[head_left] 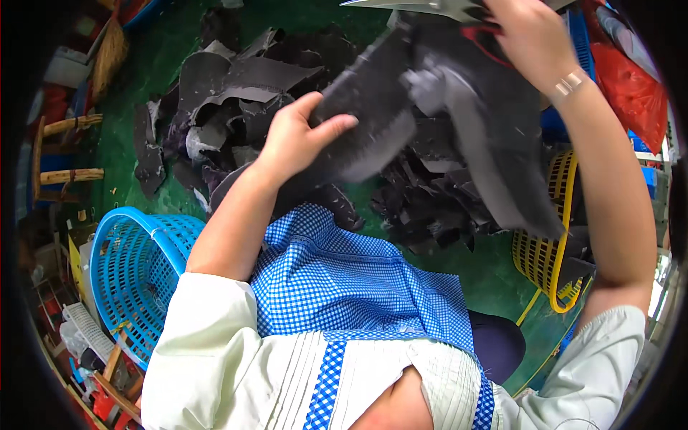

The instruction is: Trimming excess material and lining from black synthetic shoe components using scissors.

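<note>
Dark fabric [369, 93], upper centre of frame | worker's left hand [292, 136] pinches its edge, probably steadying it | right hand [529, 39], upper right, closed round scissors [430, 7], apparently keeping them handy

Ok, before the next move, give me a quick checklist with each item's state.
1. Left grip on the cloth: ok, thumb over it near one edge.
2. Right grip on the scissors: ok.
3. Blades away from left grip: ok, they sit apart from it, near the picture's top.
4. Blades open or shut: cannot tell, the top edge cuts them off.
5. Cloth steady: not ok, it is motion-blurred.
6. Floor free of scraps: not ok, dark pieces lie heaped.
</note>
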A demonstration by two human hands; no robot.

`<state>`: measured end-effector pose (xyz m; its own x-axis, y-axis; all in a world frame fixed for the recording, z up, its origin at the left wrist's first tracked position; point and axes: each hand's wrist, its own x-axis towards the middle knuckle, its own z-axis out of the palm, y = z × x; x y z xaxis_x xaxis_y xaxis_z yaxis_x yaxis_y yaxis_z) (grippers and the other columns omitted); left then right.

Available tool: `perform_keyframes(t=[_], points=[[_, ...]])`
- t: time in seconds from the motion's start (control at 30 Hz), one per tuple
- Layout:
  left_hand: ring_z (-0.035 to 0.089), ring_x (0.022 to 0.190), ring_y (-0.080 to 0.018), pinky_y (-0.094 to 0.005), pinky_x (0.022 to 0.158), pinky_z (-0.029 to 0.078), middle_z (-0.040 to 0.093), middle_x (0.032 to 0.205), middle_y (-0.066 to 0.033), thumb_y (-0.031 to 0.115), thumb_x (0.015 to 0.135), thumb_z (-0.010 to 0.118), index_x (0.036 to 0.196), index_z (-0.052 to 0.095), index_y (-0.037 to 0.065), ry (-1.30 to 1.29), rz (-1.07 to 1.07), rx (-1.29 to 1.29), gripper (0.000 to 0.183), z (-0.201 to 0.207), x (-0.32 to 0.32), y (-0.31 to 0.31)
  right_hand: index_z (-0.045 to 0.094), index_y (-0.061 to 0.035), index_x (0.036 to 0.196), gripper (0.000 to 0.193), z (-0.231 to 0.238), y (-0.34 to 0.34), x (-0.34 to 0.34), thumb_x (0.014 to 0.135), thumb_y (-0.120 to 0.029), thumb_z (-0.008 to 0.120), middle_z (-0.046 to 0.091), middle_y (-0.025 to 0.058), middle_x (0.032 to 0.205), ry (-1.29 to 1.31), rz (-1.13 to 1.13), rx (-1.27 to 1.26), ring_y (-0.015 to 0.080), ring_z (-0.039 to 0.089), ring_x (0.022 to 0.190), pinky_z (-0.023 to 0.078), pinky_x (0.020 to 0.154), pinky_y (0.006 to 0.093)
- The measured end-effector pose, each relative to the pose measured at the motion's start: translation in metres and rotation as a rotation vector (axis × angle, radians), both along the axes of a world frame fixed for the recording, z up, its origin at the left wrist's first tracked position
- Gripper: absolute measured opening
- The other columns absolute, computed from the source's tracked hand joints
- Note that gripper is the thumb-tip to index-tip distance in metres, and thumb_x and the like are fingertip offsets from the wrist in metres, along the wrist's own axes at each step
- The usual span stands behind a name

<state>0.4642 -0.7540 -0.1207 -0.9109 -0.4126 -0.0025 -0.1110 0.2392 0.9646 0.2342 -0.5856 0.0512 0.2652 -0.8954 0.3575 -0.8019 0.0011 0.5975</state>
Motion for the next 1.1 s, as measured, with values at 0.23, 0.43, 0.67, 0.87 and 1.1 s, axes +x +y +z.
perform_keyframes(t=[0.23,0.43,0.67,0.87,1.1], points=[[0.066,0.076,-0.0230,-0.0324,0.070,0.050,0.068,0.084,-0.0150,0.035,0.078,0.070,0.100,0.064,-0.003,-0.213,0.474,-0.055,0.045,-0.103,-0.008,-0.062,0.052,-0.0055,0.108,0.036,-0.111,0.007,0.009,0.078,-0.019,0.068,0.063,0.0196,0.086,-0.705,-0.477,-0.284,0.0395,0.060,0.079,0.049,0.068,0.0449],[0.062,0.080,-0.0185,-0.0294,0.073,0.048,0.067,0.092,-0.0111,0.034,0.079,0.071,0.106,0.061,-0.004,-0.327,0.483,0.268,0.048,-0.136,0.000,-0.073,0.055,-0.0073,0.100,0.037,-0.190,0.109,0.042,0.073,-0.026,0.072,0.062,0.0119,0.087,-0.782,-0.908,-0.064,0.0319,0.060,0.084,0.049,0.070,0.0416],[0.063,0.076,-0.0117,-0.0226,0.067,0.050,0.067,0.092,-0.0061,0.014,0.085,0.066,0.105,0.060,0.000,0.001,0.290,0.534,0.025,-0.064,-0.018,-0.063,0.052,0.0002,0.110,0.056,-0.279,0.131,0.020,0.075,-0.040,0.069,0.059,0.0202,0.111,-1.076,-1.220,-0.070,0.0374,0.057,0.098,0.046,0.084,0.0439],[0.062,0.085,-0.0120,-0.0242,0.076,0.049,0.064,0.099,-0.0062,0.016,0.087,0.062,0.117,0.054,-0.001,0.166,-0.099,0.436,0.036,0.021,-0.058,-0.064,0.055,-0.0023,0.114,0.057,-0.316,0.197,0.075,0.071,-0.036,0.074,0.059,0.0169,0.115,-1.159,-1.134,-0.047,0.0338,0.056,0.105,0.045,0.089,0.0401],[0.063,0.094,-0.0159,-0.0283,0.084,0.050,0.064,0.107,-0.0117,0.010,0.081,0.066,0.123,0.053,-0.001,0.236,-0.386,0.319,0.045,0.064,-0.089,-0.080,0.058,-0.0038,0.105,0.061,-0.284,0.236,0.127,0.061,-0.039,0.082,0.064,0.0139,0.094,-1.410,-1.219,-0.148,0.0323,0.062,0.089,0.049,0.078,0.0379]])
